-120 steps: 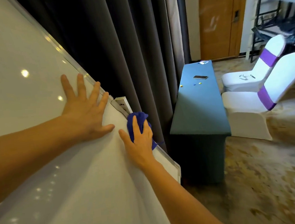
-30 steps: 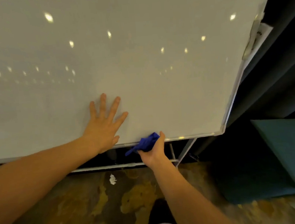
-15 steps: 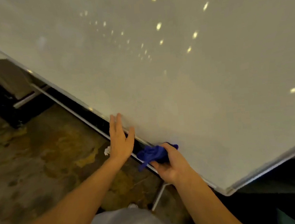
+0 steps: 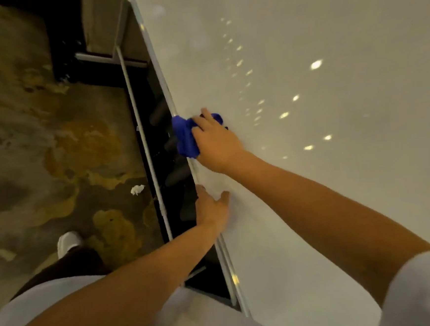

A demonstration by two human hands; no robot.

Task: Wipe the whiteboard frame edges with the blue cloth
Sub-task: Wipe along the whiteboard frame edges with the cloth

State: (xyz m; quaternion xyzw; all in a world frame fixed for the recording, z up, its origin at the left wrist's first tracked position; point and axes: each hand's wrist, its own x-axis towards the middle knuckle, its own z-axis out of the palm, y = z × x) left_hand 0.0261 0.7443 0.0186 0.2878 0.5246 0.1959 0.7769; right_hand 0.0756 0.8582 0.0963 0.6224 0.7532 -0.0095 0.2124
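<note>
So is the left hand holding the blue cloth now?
No, the right hand grips the blue cloth on the frame edge; the left hand rests bare below.

Showing no readable text, label, brand, number or sign anywhere: nothing legible appearing on the glossy white whiteboard surface (image 4: 313, 180) (only ceiling-light reflections glinting there) or on the crumpled blue cloth (image 4: 185, 137).
</note>
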